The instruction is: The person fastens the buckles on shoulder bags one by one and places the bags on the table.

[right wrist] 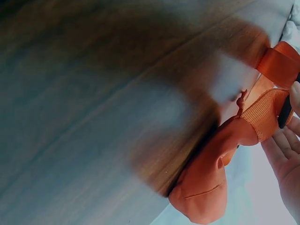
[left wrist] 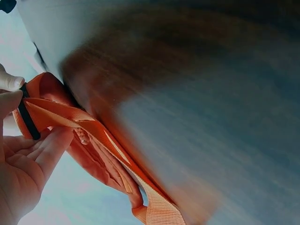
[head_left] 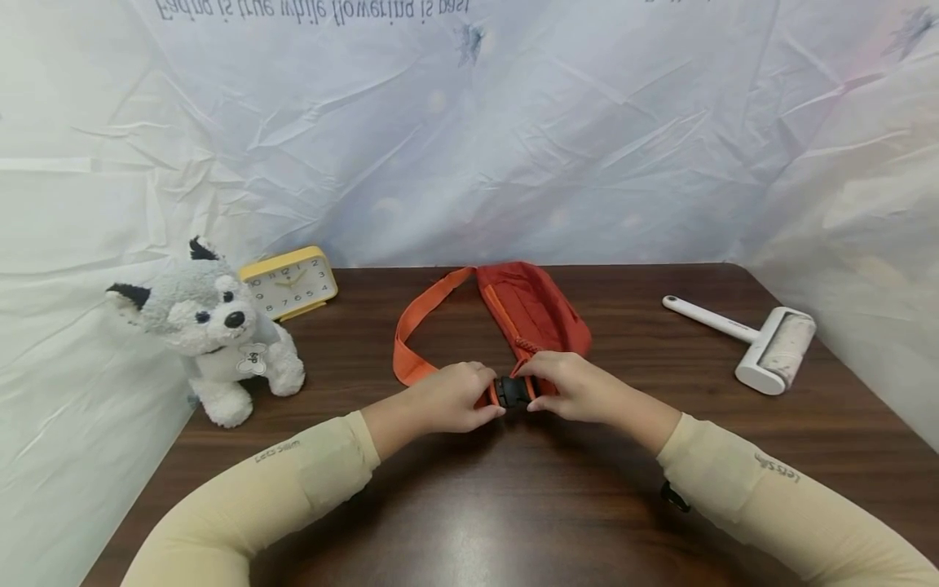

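Note:
A red waist bag (head_left: 531, 306) with an orange strap (head_left: 418, 322) lies on the table, its strap looping out to the left. Its black buckle (head_left: 512, 392) sits between my two hands, the halves looking joined. From the left, my left hand (head_left: 455, 398) pinches the strap end at the buckle between thumb and fingers. My right hand (head_left: 575, 390) grips the buckle's other end beside the bag. In the left wrist view the orange webbing (left wrist: 89, 124) passes through a black buckle piece (left wrist: 29, 115) at the fingers. The right wrist view shows the bag (right wrist: 201, 183) hanging below the webbing.
A grey and white plush husky (head_left: 213, 326) sits at the left, in front of a yellow alarm clock (head_left: 289, 284). On the right lies a white lint roller (head_left: 778, 346), handle pointing to the back left. A pale printed cloth (head_left: 513, 163) hangs behind the dark wooden table (head_left: 469, 505).

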`<act>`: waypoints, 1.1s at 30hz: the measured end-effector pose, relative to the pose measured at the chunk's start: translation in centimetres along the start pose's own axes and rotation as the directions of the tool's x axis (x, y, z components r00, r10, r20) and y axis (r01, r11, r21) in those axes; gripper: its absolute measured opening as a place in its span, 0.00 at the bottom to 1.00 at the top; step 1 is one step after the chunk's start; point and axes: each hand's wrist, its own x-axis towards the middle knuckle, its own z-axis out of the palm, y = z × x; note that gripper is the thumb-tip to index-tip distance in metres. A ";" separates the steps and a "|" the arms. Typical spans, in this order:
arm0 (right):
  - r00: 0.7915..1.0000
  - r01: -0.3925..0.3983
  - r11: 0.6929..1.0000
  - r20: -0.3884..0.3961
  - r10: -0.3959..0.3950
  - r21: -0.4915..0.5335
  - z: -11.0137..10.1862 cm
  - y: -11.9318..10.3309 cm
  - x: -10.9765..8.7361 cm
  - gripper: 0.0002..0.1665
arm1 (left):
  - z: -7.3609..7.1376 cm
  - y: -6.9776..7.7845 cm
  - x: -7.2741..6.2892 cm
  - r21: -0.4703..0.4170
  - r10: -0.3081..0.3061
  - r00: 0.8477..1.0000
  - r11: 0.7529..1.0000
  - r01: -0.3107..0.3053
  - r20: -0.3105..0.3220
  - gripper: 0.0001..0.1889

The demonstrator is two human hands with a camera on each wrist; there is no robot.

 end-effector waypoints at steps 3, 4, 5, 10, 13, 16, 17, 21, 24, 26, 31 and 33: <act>1.000 0.021 1.000 0.000 -0.021 -0.002 0.1 0.0 0.0 0.23 | 0.0 -0.1 -0.1 0.003 0.012 1.000 1.000 -0.012 0.003 0.23; 1.000 0.021 1.000 -0.002 -0.021 -0.002 0.1 0.0 0.0 0.23 | 0.1 -0.1 -0.1 0.003 0.017 1.000 1.000 -0.017 -0.001 0.23; 1.000 0.020 1.000 -0.006 -0.020 -0.001 0.1 0.0 0.1 0.23 | 0.1 -0.1 -0.1 0.002 0.022 1.000 1.000 -0.022 -0.008 0.22; 0.999 0.010 1.000 -0.030 -0.010 0.004 0.2 0.1 0.0 0.23 | 0.2 -0.3 -0.2 0.001 0.042 0.998 0.999 -0.042 -0.047 0.22; 0.999 0.008 1.000 -0.042 -0.008 0.005 0.2 0.1 0.0 0.24 | 0.4 -0.4 -0.2 -0.002 0.045 0.996 0.999 -0.045 -0.073 0.22; 0.998 0.012 1.000 -0.056 -0.011 0.006 0.3 0.2 0.0 0.24 | 0.5 -0.4 -0.3 -0.008 0.040 0.995 0.999 -0.041 -0.094 0.22; 0.998 0.013 1.000 -0.059 -0.012 0.006 0.2 0.2 0.0 0.24 | 0.6 -0.4 -0.3 -0.008 0.040 0.994 0.999 -0.041 -0.100 0.23; 0.997 0.017 1.000 -0.070 -0.016 0.008 0.2 0.3 0.0 0.23 | 0.6 -0.4 -0.3 -0.017 0.043 0.992 0.999 -0.046 -0.115 0.23; 0.998 0.017 1.000 -0.067 -0.016 0.018 0.2 0.3 0.0 0.23 | 0.5 -0.4 -0.2 -0.026 0.049 0.992 0.998 -0.052 -0.115 0.23; 0.998 0.022 0.999 -0.062 -0.020 0.029 0.2 0.3 0.0 0.23 | 0.5 -0.3 -0.2 -0.031 0.054 0.992 0.998 -0.058 -0.111 0.23; 0.998 0.026 0.999 -0.062 -0.024 0.040 0.3 0.3 -0.1 0.24 | 0.4 -0.3 -0.2 -0.017 0.064 0.993 0.998 -0.066 -0.104 0.23; 0.998 0.023 0.999 -0.066 -0.020 0.041 0.3 0.3 -0.1 0.24 | 0.4 -0.3 -0.1 -0.019 0.059 0.993 0.998 -0.061 -0.105 0.23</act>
